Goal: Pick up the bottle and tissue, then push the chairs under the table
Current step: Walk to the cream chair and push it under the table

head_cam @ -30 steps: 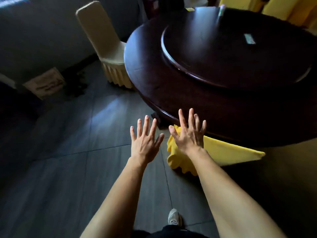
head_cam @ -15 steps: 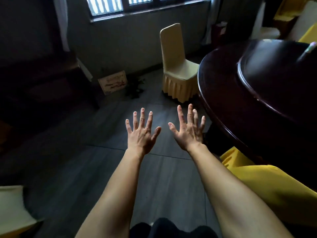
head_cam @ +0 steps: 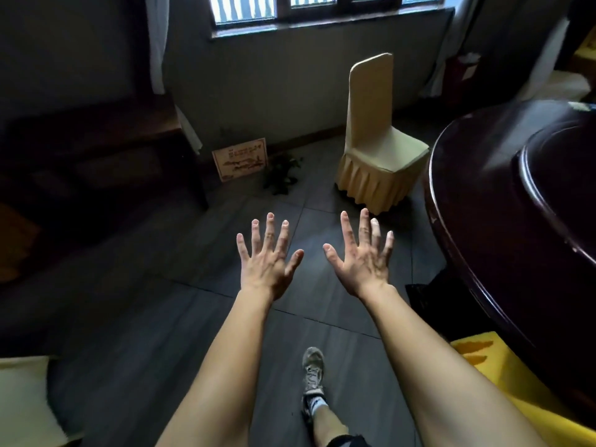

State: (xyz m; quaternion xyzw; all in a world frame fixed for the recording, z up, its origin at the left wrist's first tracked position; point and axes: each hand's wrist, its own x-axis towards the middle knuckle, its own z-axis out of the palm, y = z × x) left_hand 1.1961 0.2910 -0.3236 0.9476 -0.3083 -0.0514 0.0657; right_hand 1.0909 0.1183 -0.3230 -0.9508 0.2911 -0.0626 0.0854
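My left hand (head_cam: 267, 256) and my right hand (head_cam: 362, 256) are stretched out over the dark floor, fingers spread, holding nothing. A beige-covered chair (head_cam: 377, 143) stands ahead and to the right, apart from the round dark wooden table (head_cam: 477, 201), its seat facing the table. A bright yellow covered chair (head_cam: 503, 375) sits tucked at the table's near edge, lower right. No bottle or tissue shows in this view.
A window wall runs across the back. A small sign board (head_cam: 240, 159) and a dark plant (head_cam: 280, 171) sit on the floor by it. A dark cabinet (head_cam: 96, 150) fills the left. A pale cushion edge (head_cam: 22, 401) shows lower left. My shoe (head_cam: 312, 372) is on the floor.
The view has swung left, away from the table top and the yellow chair. The beige chair now lies ahead. Both hands stay spread and empty.
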